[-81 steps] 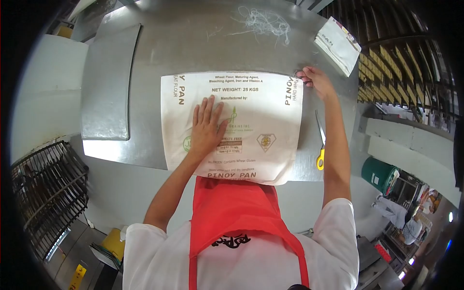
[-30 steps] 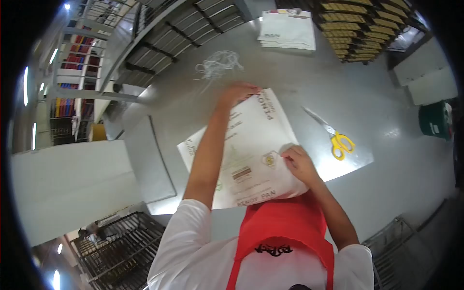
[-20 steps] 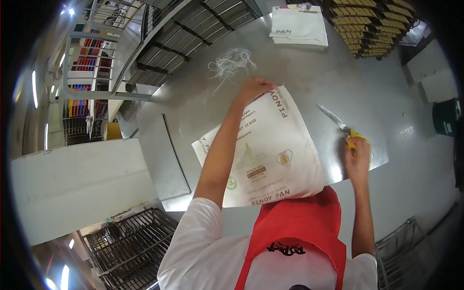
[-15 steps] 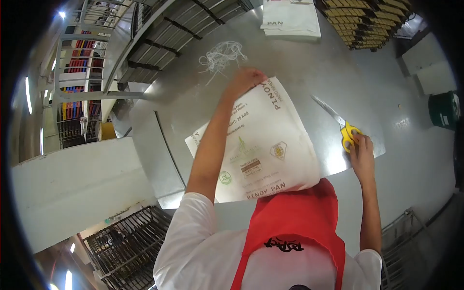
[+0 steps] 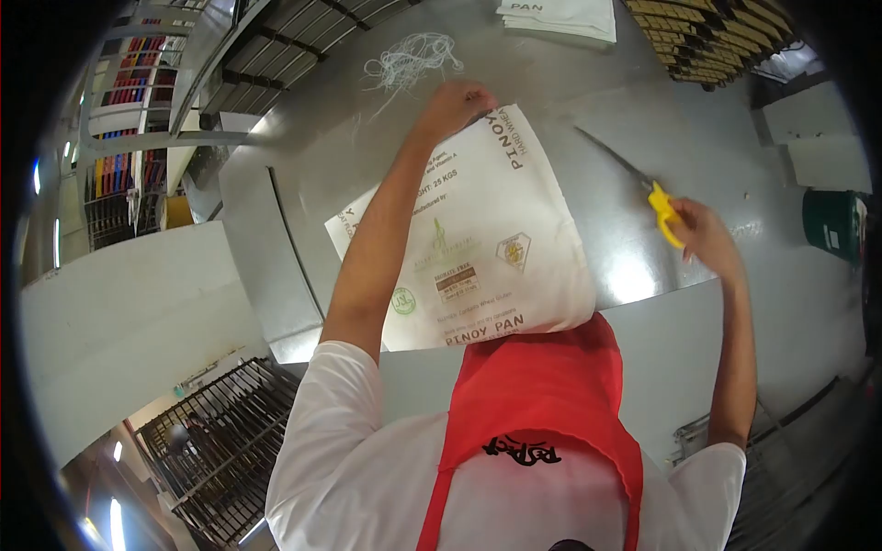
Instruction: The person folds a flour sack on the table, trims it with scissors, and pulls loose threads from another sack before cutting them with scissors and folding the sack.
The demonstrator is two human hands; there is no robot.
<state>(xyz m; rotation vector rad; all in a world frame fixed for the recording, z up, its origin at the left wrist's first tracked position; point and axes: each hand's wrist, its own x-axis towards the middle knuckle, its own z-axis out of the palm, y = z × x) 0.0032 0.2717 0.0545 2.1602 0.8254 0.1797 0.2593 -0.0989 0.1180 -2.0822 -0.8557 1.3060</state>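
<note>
A white printed flour sack (image 5: 487, 248) lies flat on the steel table, its near edge against the red apron. My left hand (image 5: 457, 108) is at the far corner of the sack, its curled fingers gripping the edge there. Yellow-handled scissors (image 5: 658, 202) are in my right hand (image 5: 706, 231), to the right of the sack. Their blades look closed together and point away to the upper left. Part of the sack's left side is hidden under my left forearm.
Beyond my left hand lies a tangle of white string (image 5: 413, 62). Folded white sacks (image 5: 560, 20) are stacked at the table's far side. A slatted rack (image 5: 712, 41) stands at the far right, a green bin (image 5: 830, 225) at right, and metal racks (image 5: 220, 450) at left.
My right hand has turned the scissors from lying broadside to nearly edge-on, drawing them up off the table. My left hand stays at the sack's corner. The view has shifted slightly.
</note>
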